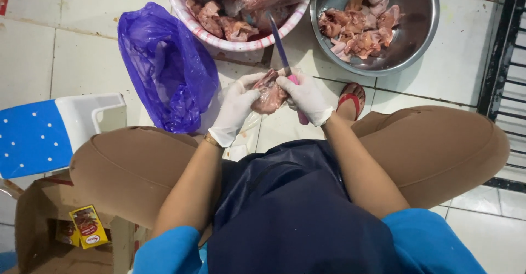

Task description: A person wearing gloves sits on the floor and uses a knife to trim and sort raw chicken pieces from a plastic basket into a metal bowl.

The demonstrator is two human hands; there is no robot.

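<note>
A piece of raw meat [269, 95] is gripped by the gloved left hand [236, 107]; a pink-handled knife [285, 60] is clenched in the gloved right hand [304, 96].

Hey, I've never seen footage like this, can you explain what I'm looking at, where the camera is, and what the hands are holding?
There is one picture, taken from a camera on a person's head, looking down at their lap and a tiled floor. The person sits wearing white gloves. The left hand grips a piece of raw meat. The right hand steadies it while holding a pink-handled knife. Ahead sit a pink-rimmed basket of meat, a steel bowl of cut pieces, and a purple plastic bag.
</note>
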